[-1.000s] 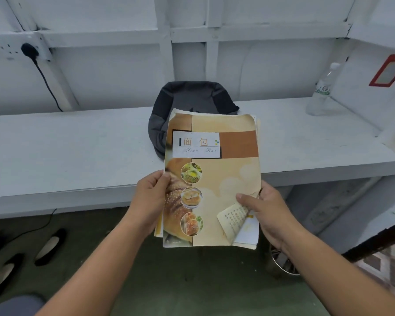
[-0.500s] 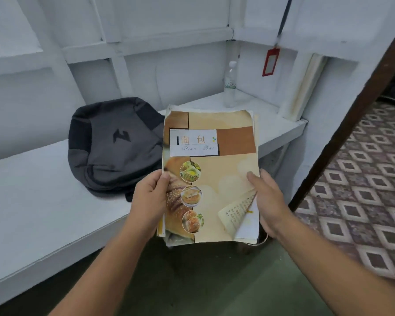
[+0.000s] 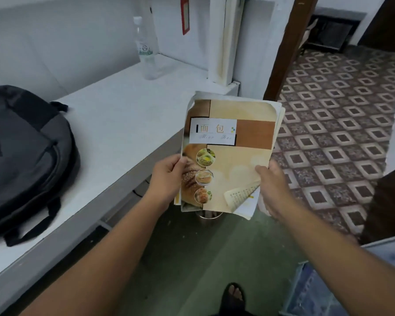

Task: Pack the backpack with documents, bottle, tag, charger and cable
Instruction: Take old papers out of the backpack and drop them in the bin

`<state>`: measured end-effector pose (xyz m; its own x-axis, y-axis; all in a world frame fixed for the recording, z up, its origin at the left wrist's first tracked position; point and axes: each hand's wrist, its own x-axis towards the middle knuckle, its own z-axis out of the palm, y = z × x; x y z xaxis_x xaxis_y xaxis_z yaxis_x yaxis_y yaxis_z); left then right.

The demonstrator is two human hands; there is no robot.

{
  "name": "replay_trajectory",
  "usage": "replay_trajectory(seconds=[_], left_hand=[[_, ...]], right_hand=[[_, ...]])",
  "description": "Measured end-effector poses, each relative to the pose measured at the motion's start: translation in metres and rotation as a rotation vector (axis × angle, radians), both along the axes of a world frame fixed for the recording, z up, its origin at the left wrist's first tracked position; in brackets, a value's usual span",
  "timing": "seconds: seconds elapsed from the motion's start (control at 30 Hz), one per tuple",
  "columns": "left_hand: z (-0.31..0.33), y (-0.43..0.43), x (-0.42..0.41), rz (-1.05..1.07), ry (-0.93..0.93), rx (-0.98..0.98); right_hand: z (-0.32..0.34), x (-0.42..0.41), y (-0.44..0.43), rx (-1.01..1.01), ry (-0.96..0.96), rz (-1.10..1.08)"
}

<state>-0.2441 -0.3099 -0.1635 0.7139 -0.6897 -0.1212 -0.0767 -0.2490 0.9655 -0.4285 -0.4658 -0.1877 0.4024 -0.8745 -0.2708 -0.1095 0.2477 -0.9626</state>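
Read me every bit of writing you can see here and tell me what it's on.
"面包": large characters on the white label of the top document.
"Mian Bao": faint script beneath, on that label.
Folded corner of the document: printed lines, too small to read.
Bottle label: round emblem, too blurred to read.
Red tag: nothing legible.
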Motion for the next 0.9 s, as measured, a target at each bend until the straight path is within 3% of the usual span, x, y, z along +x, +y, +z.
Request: replay_trajectory(seconds=[0.3, 0.67, 0.77, 0.9], left_hand=[[-0.129, -0.119, 0.024, 0.031, 0.095, 0.137], [-0.426, -0.184, 0.101, 0.248, 0.295, 0.184], [-0.463, -0.191, 0.099, 0.26, 0.348, 0.183], [-0.534, -0.208, 0.12, 0.27, 0.254, 0.161]], right_hand=[[-0.12, 0.035, -0.094, 0.013, 0.164, -0.063], [-0.422, 0.131, -0.15, -0.036, 0.205, -0.028], [-0.469, 0.133, -0.154, -0.046, 0.221, -0.067], [-0.542, 0.164, -0.167, -0.068, 0.137, -0.057]])
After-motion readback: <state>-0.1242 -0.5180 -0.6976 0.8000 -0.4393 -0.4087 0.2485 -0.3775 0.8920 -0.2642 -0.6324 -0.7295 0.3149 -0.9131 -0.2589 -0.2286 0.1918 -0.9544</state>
